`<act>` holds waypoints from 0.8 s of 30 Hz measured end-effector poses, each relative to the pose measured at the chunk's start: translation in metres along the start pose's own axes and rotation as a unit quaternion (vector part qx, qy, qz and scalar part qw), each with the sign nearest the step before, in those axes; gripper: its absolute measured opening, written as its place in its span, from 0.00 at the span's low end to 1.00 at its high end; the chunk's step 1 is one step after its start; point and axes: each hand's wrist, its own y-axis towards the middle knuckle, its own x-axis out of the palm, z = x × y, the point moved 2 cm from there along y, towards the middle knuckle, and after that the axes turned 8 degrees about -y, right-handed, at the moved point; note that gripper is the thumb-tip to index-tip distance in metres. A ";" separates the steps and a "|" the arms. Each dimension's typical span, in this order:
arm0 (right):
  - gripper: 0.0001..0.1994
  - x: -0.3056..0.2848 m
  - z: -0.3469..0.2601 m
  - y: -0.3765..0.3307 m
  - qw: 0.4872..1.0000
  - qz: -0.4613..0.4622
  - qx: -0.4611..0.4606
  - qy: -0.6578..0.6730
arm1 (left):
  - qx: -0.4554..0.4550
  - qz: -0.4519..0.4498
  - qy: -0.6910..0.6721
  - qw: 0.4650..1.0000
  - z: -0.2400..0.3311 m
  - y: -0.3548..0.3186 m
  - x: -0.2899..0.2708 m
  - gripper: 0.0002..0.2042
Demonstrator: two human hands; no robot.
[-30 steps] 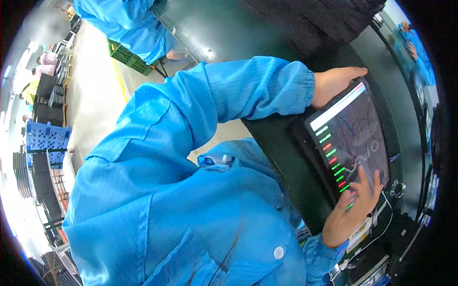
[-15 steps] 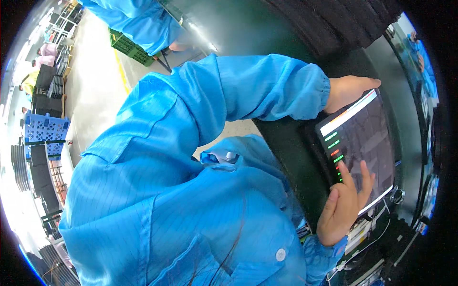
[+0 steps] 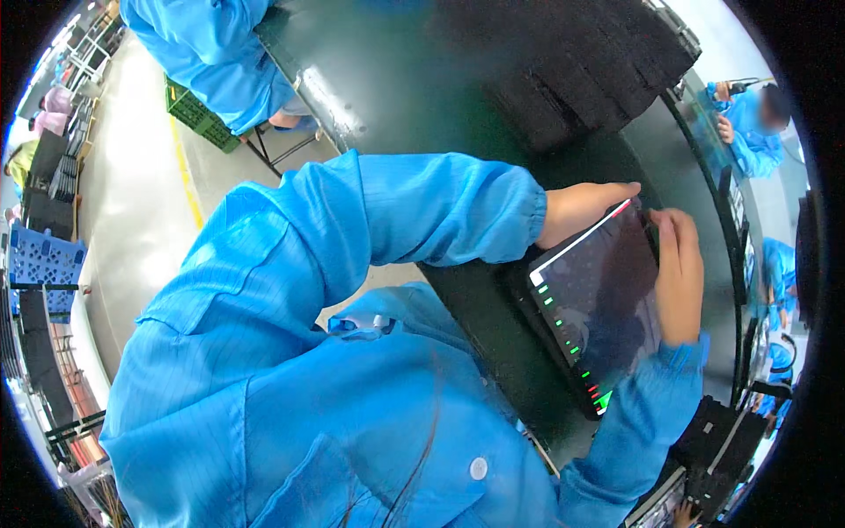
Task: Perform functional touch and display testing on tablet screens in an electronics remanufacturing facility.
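Observation:
A dark-screened tablet, with small green and red text along its near side and a white strip at its left end, is tilted above the dark green bench. My left hand grips its left end, with most of the fingers hidden behind it. Along the tablet's far edge lies my right hand, its fingers close together and bent at the far left corner. The right thumb is out of sight.
Stacked black sheet-like pieces lie on the bench at the back. A person in blue sits at the far left, beside a green crate. A blue basket stands at left, and another person works across at right.
My right hand has left the screen and moved to the tablet's far edge. The left hand keeps its hold. The view has shifted, and the screen's lines now include a green-lit corner.

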 end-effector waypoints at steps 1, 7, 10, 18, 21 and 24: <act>0.13 0.004 0.012 0.007 0.994 -0.044 0.060 0.078 | -0.012 -0.026 -0.001 1.000 -0.004 0.006 0.000 0.21; 0.11 0.013 0.007 0.030 0.966 -0.091 0.101 0.222 | 0.004 -0.045 -0.017 0.999 -0.004 0.008 0.000 0.22; 0.13 0.013 0.008 0.031 0.973 -0.060 0.066 0.213 | 0.001 -0.047 -0.018 0.999 -0.003 0.004 0.001 0.21; 0.09 0.007 -0.032 -0.003 0.992 0.045 -0.034 0.114 | -0.023 -0.029 -0.040 0.998 -0.002 0.000 0.002 0.21; 0.09 0.006 -0.052 -0.023 0.990 0.069 -0.124 -0.026 | -0.024 -0.052 -0.029 0.998 -0.005 0.009 -0.002 0.18; 0.08 0.007 -0.065 -0.033 0.986 0.069 -0.142 -0.046 | 0.014 0.026 0.035 0.999 0.000 -0.006 0.008 0.13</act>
